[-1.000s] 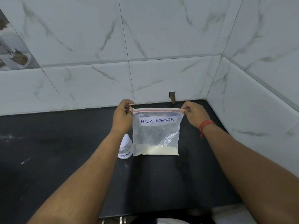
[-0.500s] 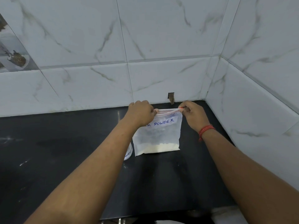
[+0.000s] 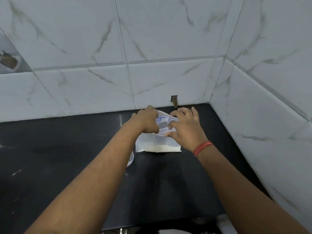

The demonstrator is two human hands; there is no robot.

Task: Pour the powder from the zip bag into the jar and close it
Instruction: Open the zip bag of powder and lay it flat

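A clear zip bag (image 3: pixel 157 142) stands on the black counter (image 3: pixel 67 157), with white powder settled along its bottom. My left hand (image 3: pixel 146 120) grips the left side of the bag's top. My right hand (image 3: pixel 184 127) pinches the near lip of the top with thumb and forefinger, the other fingers spread. Between the two hands the bag's mouth gapes open, and blue print shows inside it. The jar (image 3: pixel 130 159) stands left of the bag, almost wholly hidden behind my left forearm; only a sliver of its label shows.
White marble-look tiled walls (image 3: pixel 168 39) close the counter at the back and on the right, forming a corner. A small dark notch (image 3: pixel 174 100) sits in the back wall just behind the bag. The counter's front edge (image 3: pixel 152 227) runs along the bottom.
My hands have come closer together at the top of the bag. The zip seal, shut a second ago, is now pulled apart and the bag's mouth is open.
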